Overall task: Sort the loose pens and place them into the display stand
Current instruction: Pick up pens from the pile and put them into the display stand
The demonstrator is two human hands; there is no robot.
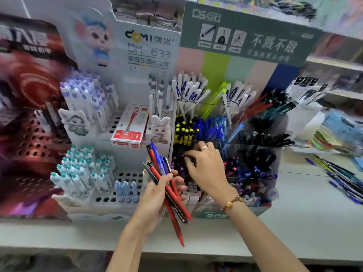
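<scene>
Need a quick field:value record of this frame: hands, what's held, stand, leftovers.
left hand: grips a bundle of red, blue and black pens
right hand: fingers curled down into a dark-pen compartment of the clear display stand; whether it pinches a pen cannot be told
stand contents: pens grouped by colour, yellow-tipped, blue, black
loose pens: still lying on the shelf at far right
neighbouring item: red and white pen box on the white stand to the left

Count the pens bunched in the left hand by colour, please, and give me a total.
Bundle in the left hand, as far as the overlap lets me tell:
Red pens: 2
Blue pens: 2
Black pens: 2
Total: 6, though more could be hidden in the bunch.
</scene>
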